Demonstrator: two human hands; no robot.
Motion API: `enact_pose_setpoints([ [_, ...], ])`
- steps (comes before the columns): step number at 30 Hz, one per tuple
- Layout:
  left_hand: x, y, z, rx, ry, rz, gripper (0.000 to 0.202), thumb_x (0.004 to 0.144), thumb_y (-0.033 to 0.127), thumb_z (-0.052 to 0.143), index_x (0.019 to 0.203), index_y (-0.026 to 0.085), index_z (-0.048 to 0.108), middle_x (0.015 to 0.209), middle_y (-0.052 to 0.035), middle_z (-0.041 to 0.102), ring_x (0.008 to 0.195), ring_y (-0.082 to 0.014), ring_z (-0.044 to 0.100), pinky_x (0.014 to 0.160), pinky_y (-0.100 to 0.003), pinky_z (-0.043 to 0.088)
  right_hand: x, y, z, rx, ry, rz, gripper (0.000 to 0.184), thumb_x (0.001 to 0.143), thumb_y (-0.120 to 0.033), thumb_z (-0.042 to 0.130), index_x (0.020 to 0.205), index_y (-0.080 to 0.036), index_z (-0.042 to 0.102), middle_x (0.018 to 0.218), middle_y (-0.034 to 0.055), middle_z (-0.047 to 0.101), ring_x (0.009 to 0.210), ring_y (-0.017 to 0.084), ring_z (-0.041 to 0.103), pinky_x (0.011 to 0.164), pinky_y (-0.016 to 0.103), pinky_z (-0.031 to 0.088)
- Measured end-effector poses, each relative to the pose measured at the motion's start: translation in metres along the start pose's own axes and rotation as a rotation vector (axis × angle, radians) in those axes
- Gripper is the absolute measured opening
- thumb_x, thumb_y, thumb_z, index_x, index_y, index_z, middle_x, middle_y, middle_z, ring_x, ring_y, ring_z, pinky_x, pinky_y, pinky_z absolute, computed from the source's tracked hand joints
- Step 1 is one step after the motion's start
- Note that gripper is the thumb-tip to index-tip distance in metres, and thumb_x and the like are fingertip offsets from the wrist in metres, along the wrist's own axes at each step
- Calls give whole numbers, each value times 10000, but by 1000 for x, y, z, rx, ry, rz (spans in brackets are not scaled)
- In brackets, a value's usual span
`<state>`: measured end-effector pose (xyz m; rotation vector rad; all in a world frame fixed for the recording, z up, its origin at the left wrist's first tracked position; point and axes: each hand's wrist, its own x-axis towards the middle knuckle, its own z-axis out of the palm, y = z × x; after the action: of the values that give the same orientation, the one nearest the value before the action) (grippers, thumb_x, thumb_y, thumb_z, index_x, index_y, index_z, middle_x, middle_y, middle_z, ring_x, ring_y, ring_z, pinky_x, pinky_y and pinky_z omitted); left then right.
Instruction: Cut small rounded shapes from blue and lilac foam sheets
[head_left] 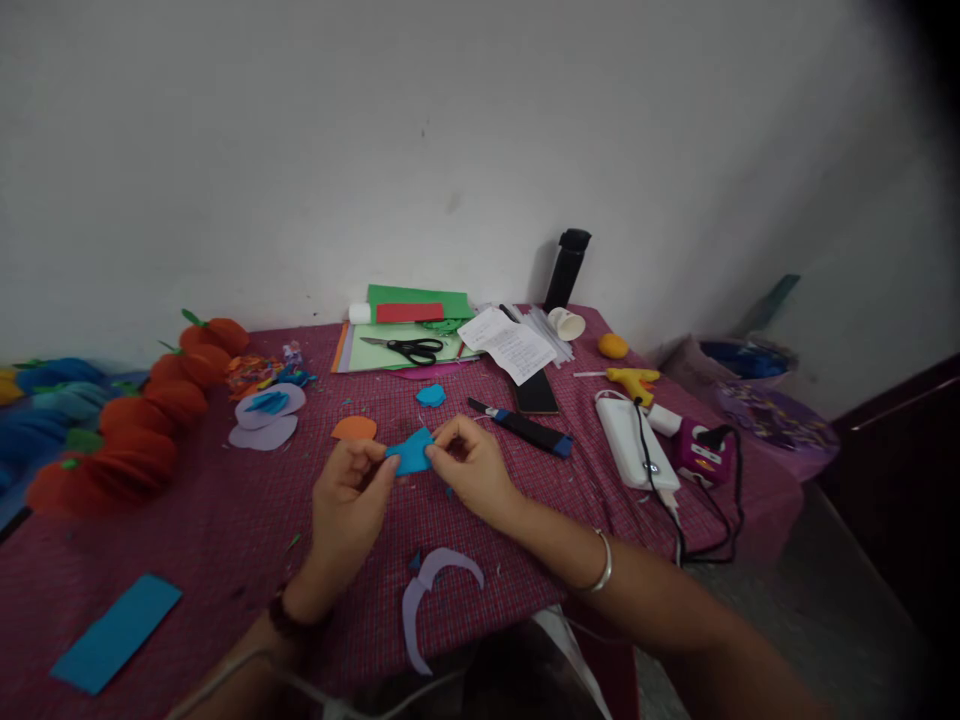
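Observation:
Between my two hands is a small piece of blue felt [411,454], held above the plaid tablecloth. My left hand [350,497] pinches its left end between thumb and fingers. At the right end, my right hand [474,467] grips it the same way. Just behind the left fingers lies an orange felt piece [354,428]. A small blue cut-out [430,395] rests farther back. Nearer to me is a curved lilac scrap [427,590]. A blue rectangle [118,633] lies flat at the front left.
Orange felt pumpkins [142,430] line the left side. Black scissors [409,349] lie on coloured sheets at the back. A utility knife [529,431], phone [537,393], yellow glue gun [634,382], white power bank [636,442] and cabled purple socket block [702,452] occupy the right.

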<state>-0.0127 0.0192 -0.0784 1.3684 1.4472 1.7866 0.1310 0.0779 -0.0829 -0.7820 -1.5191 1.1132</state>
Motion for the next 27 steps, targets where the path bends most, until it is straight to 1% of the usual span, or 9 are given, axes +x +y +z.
enact_pose_setpoints([
  [4, 3, -4, -6, 50, -140, -7, 222, 771, 177, 656, 981, 215, 595, 730, 34, 625, 644, -125, 607, 624, -241, 487, 3, 3, -5, 42, -204, 47, 195, 741, -205, 585, 936, -205, 581, 700, -42, 526, 640, 127, 512, 610, 253, 425],
  [7, 5, -4, -10, 122, -271, -14, 227, 777, 192, 645, 1003, 213, 623, 741, 18, 645, 660, -140, 619, 629, -253, 483, 6, 4, -10, -66, -380, -3, 29, 774, -213, 598, 758, -190, 603, 671, -32, 539, 643, 125, 499, 611, 252, 398],
  [8, 6, -4, -11, 124, -283, -21, 216, 773, 200, 648, 988, 213, 633, 742, 17, 643, 660, -141, 616, 619, -250, 477, 6, 4, -11, -97, -395, -32, 97, 783, -221, 609, 695, -186, 592, 663, -27, 543, 650, 128, 499, 622, 256, 393],
  [12, 7, -6, -6, 43, -349, -157, 102, 798, 294, 640, 824, 196, 627, 649, 34, 580, 567, -123, 543, 537, -236, 432, 8, 4, -11, -56, -312, -63, 177, 798, -270, 632, 646, -191, 592, 682, -10, 562, 684, 144, 517, 667, 278, 406],
  [14, 7, -8, -4, 41, -410, -223, 180, 821, 339, 615, 725, 187, 606, 584, 43, 527, 524, -116, 486, 499, -233, 394, 8, 6, -9, 13, -271, -26, 205, 788, -322, 657, 644, -193, 590, 688, -7, 556, 680, 145, 513, 652, 276, 411],
  [17, 6, -8, -2, 57, -432, -190, 206, 825, 346, 605, 699, 183, 614, 583, 45, 509, 542, -115, 452, 514, -236, 372, 6, 7, -6, 148, -254, 63, 268, 754, -408, 701, 646, -190, 590, 670, -13, 548, 647, 135, 497, 618, 263, 405],
  [21, 5, -4, 0, 115, -358, -124, 230, 796, 324, 636, 619, 181, 596, 580, 46, 488, 564, -112, 433, 541, -239, 363, 4, 6, -4, 279, -229, 166, 314, 716, -453, 741, 642, -184, 598, 644, -28, 539, 607, 119, 477, 610, 258, 393],
  [24, 4, -3, 4, 101, -307, -153, 204, 758, 314, 665, 613, 193, 588, 557, 54, 493, 532, -111, 430, 499, -234, 348, 5, 5, -3, 308, -201, 159, 303, 705, -437, 757, 641, -181, 609, 650, -31, 538, 618, 117, 478, 628, 260, 391],
  [27, 3, -4, 9, 75, -366, -186, 172, 748, 313, 655, 620, 204, 617, 552, 44, 558, 535, -130, 489, 520, -252, 409, 4, 4, -2, 298, -187, 135, 284, 704, -421, 759, 640, -181, 621, 668, -24, 549, 653, 127, 495, 660, 268, 407],
])
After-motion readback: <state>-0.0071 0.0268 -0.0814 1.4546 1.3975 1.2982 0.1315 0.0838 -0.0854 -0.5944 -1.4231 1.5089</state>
